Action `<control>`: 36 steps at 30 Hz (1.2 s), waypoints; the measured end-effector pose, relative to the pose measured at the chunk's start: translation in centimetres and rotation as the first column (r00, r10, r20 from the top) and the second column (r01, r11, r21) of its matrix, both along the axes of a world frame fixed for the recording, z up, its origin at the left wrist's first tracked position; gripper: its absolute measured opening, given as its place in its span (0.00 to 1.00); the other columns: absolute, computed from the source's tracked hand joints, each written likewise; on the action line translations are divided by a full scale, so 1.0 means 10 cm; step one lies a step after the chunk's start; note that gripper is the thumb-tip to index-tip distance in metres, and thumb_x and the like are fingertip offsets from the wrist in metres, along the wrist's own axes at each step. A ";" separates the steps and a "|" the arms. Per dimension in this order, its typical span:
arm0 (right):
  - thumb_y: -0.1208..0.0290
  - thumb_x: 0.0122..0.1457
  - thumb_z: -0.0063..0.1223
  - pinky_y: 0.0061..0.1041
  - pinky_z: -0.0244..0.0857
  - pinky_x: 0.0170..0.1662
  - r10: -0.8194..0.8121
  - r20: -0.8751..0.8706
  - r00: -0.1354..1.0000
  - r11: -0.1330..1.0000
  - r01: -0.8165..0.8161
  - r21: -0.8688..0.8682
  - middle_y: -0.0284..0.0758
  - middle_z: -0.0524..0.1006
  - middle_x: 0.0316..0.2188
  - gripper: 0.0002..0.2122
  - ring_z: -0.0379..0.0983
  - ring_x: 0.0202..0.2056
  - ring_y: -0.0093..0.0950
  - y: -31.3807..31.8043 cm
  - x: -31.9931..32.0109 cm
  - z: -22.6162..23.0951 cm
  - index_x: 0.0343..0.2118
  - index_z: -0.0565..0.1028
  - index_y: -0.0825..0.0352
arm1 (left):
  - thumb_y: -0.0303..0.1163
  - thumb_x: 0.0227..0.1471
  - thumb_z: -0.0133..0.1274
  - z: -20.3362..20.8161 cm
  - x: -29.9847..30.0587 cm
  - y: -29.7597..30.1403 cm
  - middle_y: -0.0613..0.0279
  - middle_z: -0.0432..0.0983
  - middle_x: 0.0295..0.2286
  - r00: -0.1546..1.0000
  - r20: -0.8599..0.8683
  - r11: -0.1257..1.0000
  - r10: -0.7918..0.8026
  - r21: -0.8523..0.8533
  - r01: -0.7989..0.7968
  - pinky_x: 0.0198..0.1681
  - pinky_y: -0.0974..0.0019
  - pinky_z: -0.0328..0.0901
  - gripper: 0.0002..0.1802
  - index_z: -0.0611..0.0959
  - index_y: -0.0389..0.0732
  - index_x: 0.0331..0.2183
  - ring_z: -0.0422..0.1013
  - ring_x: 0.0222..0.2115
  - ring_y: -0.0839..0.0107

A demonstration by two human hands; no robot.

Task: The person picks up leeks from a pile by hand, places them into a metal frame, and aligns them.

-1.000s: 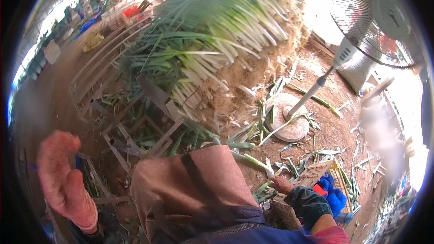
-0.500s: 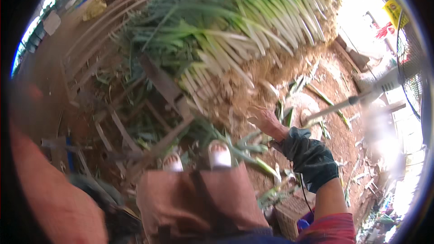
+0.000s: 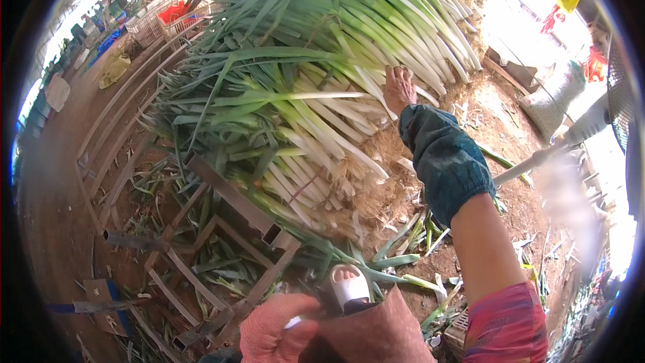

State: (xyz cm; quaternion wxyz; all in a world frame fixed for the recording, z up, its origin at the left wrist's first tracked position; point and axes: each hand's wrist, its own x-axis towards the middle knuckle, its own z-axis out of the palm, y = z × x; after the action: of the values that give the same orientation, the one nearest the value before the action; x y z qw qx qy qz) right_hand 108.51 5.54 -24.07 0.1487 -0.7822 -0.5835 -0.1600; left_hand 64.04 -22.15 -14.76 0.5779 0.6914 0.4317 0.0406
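Note:
A big heap of leeks (image 3: pixel 396 23) lies in front of me, green leaves to the left, white stalks and roots to the right. My bare right hand (image 3: pixel 400 87), below a dark green sleeve cover, reaches into the white stalks at the heap's right side. Its fingers bend down around a leek stalk (image 3: pixel 375 86); the fingertips are partly hidden. Low in the view, in front of my lap, my left hand (image 3: pixel 279 326) wears an orange-pink glove. Its fingers are curled closed, and a small white spot shows at them that I cannot make out.
A metal frame (image 3: pixel 235 195) of square bars stands at the left front of the heap. One white sandal (image 3: pixel 351 288) shows below. On the right are a pole-mounted fan (image 3: pixel 588 124) and a pale sack (image 3: pixel 557 97). Crates (image 3: pixel 151 25) stand far left; leek scraps litter the soil.
My right hand has moved forward from beside the roots onto the white stalks. My gloved left hand has come from the left edge to the front of my lap. The view has shifted.

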 end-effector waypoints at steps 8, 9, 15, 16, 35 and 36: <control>0.69 0.53 0.43 0.42 0.57 0.47 -0.010 0.104 0.995 0.998 0.016 -0.063 0.41 0.72 0.43 0.15 0.67 0.45 0.43 0.29 0.25 -0.08 0.45 0.71 0.59 | 0.41 0.52 0.52 0.10 0.32 0.27 0.60 0.75 0.25 0.910 0.243 0.921 0.337 0.115 -0.372 0.34 0.69 0.64 0.17 0.79 0.34 0.32 0.71 0.28 0.71; 0.68 0.53 0.45 0.40 0.60 0.43 0.048 0.036 0.998 0.987 -0.042 -0.158 0.40 0.73 0.40 0.13 0.69 0.39 0.40 0.29 0.22 -0.01 0.42 0.72 0.60 | 0.39 0.51 0.53 0.10 0.33 0.32 0.62 0.75 0.25 0.925 0.216 0.934 0.312 0.110 -0.341 0.34 0.70 0.64 0.15 0.79 0.35 0.32 0.71 0.29 0.72; 0.59 0.57 0.48 0.27 0.64 0.42 0.226 -0.928 -0.295 0.775 -0.522 0.355 0.40 0.66 0.47 0.24 0.66 0.47 0.33 -0.05 -0.87 -0.21 0.51 0.61 0.70 | 0.35 0.52 0.53 -0.10 0.42 0.51 0.61 0.74 0.25 0.916 0.285 0.934 0.283 0.138 -0.331 0.33 0.70 0.65 0.12 0.78 0.34 0.33 0.71 0.28 0.73; 0.61 0.56 0.49 0.29 0.63 0.42 0.225 -0.961 -0.160 0.655 -0.705 0.271 0.41 0.66 0.46 0.22 0.65 0.46 0.34 -0.12 -1.04 -0.31 0.49 0.62 0.70 | 0.34 0.51 0.53 -0.13 0.44 0.53 0.61 0.74 0.25 0.918 0.293 0.934 0.267 0.156 -0.321 0.32 0.70 0.66 0.12 0.78 0.34 0.33 0.71 0.28 0.73; 0.62 0.42 0.60 0.40 0.60 0.47 0.292 -0.298 0.909 0.923 -0.350 -0.163 0.44 0.68 0.43 0.28 0.65 0.47 0.44 0.42 -0.74 -0.32 0.49 0.67 0.63 | 0.30 0.45 0.57 -0.08 0.37 0.24 0.53 0.74 0.32 0.981 0.179 0.920 0.069 0.370 -0.132 0.36 0.60 0.66 0.14 0.78 0.39 0.37 0.71 0.33 0.55; 0.62 0.42 0.60 0.40 0.60 0.47 0.334 -0.281 0.900 0.926 -0.369 -0.084 0.44 0.68 0.43 0.28 0.65 0.47 0.44 0.43 -0.75 -0.33 0.49 0.67 0.63 | 0.30 0.45 0.57 -0.08 0.37 0.21 0.52 0.74 0.31 0.979 0.190 0.921 0.068 0.365 -0.135 0.36 0.60 0.66 0.14 0.77 0.39 0.37 0.71 0.33 0.55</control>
State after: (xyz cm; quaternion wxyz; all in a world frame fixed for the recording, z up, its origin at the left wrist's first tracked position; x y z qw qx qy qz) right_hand 101.04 9.87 -27.42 0.1974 -0.6863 -0.6999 0.0138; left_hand 67.70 -20.09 -15.52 0.4671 0.7598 0.3991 0.2125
